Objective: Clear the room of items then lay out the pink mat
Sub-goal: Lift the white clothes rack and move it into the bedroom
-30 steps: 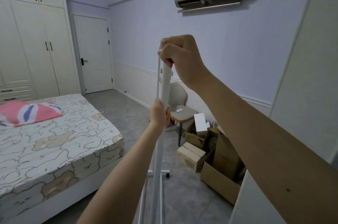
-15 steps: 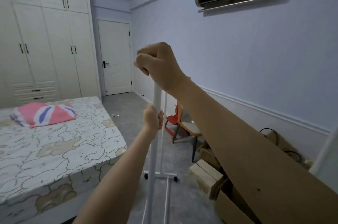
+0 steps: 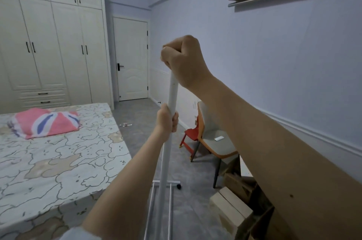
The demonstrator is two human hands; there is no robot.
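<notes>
Head view: both hands, left and right, grip clenched on white rack pole; cardboard boxes contents unclear.

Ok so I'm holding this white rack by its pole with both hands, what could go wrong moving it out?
The rack's wheeled base could catch the grey chair or the cardboard boxes close on its right. With the right hand and left hand both high on the pole, it may tip. The door ahead looks shut.

Pink blanket lies on bed
</notes>
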